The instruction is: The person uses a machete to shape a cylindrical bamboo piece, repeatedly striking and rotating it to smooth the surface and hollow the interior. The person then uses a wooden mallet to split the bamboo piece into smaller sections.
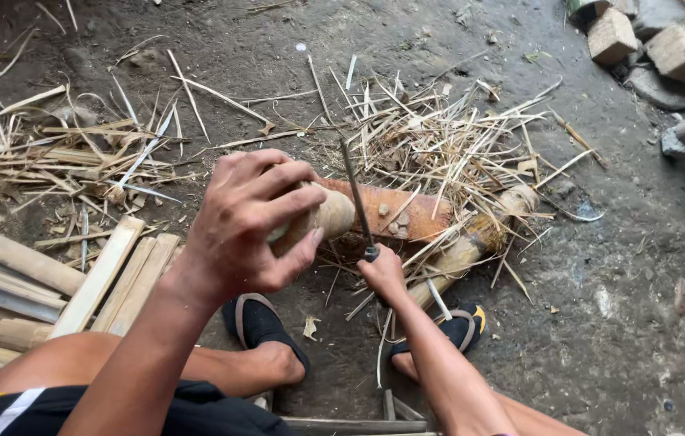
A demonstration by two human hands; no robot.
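Down at the middle of the dirt floor (617, 339), the left hand (249, 226) is wrapping its fingers around the end of a short bamboo section (328, 216), holding it over a reddish wooden block (399, 211). Just beside it, the right hand (383, 273) is gripping a knife handle in a fist, the thin blade (355, 194) rising upright against the bamboo. By my reckoning the splitting is well along: shavings (447, 145) are piling up behind, split slats (116, 278) are lying at left, yet this piece is looking whole.
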